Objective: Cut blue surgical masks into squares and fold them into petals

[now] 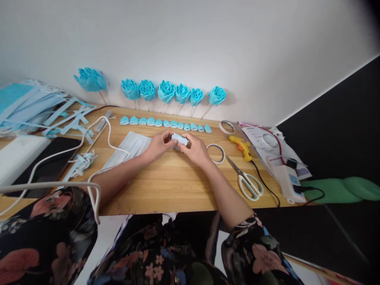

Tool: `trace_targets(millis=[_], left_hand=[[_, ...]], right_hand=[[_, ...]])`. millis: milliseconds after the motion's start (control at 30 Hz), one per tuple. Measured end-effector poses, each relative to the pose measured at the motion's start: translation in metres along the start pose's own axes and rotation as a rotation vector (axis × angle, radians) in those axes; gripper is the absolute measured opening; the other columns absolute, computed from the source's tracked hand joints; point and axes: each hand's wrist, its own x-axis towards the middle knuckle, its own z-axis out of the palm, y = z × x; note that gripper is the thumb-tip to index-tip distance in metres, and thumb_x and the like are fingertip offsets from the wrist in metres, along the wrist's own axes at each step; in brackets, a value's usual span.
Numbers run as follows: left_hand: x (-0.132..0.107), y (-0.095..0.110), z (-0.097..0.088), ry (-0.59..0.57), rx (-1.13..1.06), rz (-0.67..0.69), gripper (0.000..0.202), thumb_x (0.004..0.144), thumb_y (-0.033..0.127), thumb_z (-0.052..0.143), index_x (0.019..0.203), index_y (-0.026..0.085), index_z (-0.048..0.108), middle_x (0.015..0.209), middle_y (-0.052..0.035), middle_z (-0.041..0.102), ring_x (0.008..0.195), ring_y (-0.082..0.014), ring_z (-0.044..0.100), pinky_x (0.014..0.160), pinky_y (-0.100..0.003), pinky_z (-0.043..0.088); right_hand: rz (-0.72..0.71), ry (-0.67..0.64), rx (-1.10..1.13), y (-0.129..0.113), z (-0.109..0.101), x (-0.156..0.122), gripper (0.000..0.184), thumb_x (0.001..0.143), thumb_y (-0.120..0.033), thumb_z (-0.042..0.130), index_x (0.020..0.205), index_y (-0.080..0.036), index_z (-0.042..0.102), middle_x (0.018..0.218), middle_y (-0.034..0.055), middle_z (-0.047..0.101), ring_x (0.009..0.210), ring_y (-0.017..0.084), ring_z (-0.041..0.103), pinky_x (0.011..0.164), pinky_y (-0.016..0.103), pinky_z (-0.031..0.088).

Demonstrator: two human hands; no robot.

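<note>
Between my two hands is a small folded piece of pale blue face-mask fabric (179, 139), held above the middle of the wooden table. My left hand (160, 143) pinches its left end, and my right hand (196, 149) grips the right end with thumb and fingers. Just behind lies a row of several small folded blue petals (151, 121). A flat pale blue face mask (130, 146) rests by my left forearm, partly under a white cable. Close to my right hand is a roll of white tape (216, 153).
Several blue fabric roses (166, 92) on sticks lean against the wall. On the right are a yellow glue gun (242, 147), scissors (248, 183), another tape roll (227, 127) and a power strip (289, 184). Mask strips (69, 114), a black tablet-like slab (56, 158) and a looping white cable (109, 130) occupy the left.
</note>
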Motion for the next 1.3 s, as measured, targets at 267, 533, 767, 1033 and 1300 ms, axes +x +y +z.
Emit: trace_targets(millis=[267, 533, 767, 1033, 1300], left_hand=[[0.000, 0.000, 0.003, 0.018, -0.209, 0.016, 0.027, 0.077, 0.040, 0.070, 0.084, 0.018, 0.057, 0.071, 0.0020, 0.062, 0.067, -0.0131, 0.057, 0.065, -0.025, 0.043], [-0.002, 0.010, -0.001, 0.004, -0.279, 0.011, 0.035, 0.083, 0.046, 0.068, 0.096, 0.018, 0.054, 0.082, -0.0012, 0.068, 0.076, -0.0158, 0.065, 0.070, -0.027, 0.050], [-0.003, 0.015, -0.002, -0.101, -0.299, -0.080, 0.047, 0.072, 0.048, 0.080, 0.099, 0.013, 0.067, 0.088, -0.0072, 0.075, 0.071, -0.0185, 0.066, 0.065, -0.029, 0.054], [-0.004, 0.017, -0.003, -0.078, -0.346, -0.074, 0.047, 0.072, 0.050, 0.081, 0.098, 0.012, 0.071, 0.085, -0.0070, 0.077, 0.068, -0.0179, 0.068, 0.070, -0.031, 0.055], [-0.004, 0.017, -0.003, -0.109, -0.403, -0.060, 0.038, 0.073, 0.045, 0.081, 0.093, 0.013, 0.072, 0.085, -0.0063, 0.076, 0.068, -0.0175, 0.067, 0.069, -0.032, 0.055]], right_hand=[[0.070, 0.049, 0.130, 0.008, 0.000, 0.002, 0.016, 0.081, -0.036, 0.062, 0.078, -0.021, 0.059, 0.076, 0.0006, 0.067, 0.072, 0.018, 0.060, 0.069, 0.029, 0.043], [0.205, -0.039, 0.618, 0.010, 0.002, 0.004, 0.032, 0.076, -0.050, 0.068, 0.084, -0.021, 0.059, 0.068, -0.0023, 0.061, 0.060, 0.014, 0.056, 0.058, 0.027, 0.048], [0.215, -0.031, 0.747, 0.012, 0.004, 0.005, 0.033, 0.075, -0.049, 0.072, 0.086, -0.020, 0.063, 0.069, -0.0023, 0.061, 0.062, 0.014, 0.055, 0.059, 0.028, 0.050], [0.254, -0.086, 0.881, 0.004, -0.001, 0.006, 0.039, 0.067, -0.047, 0.080, 0.088, -0.019, 0.064, 0.073, -0.0010, 0.065, 0.068, 0.015, 0.058, 0.065, 0.029, 0.051], [0.209, -0.042, 0.856, 0.009, 0.002, 0.007, 0.033, 0.071, -0.044, 0.077, 0.090, -0.021, 0.062, 0.070, -0.0035, 0.061, 0.063, 0.013, 0.054, 0.059, 0.025, 0.047]])
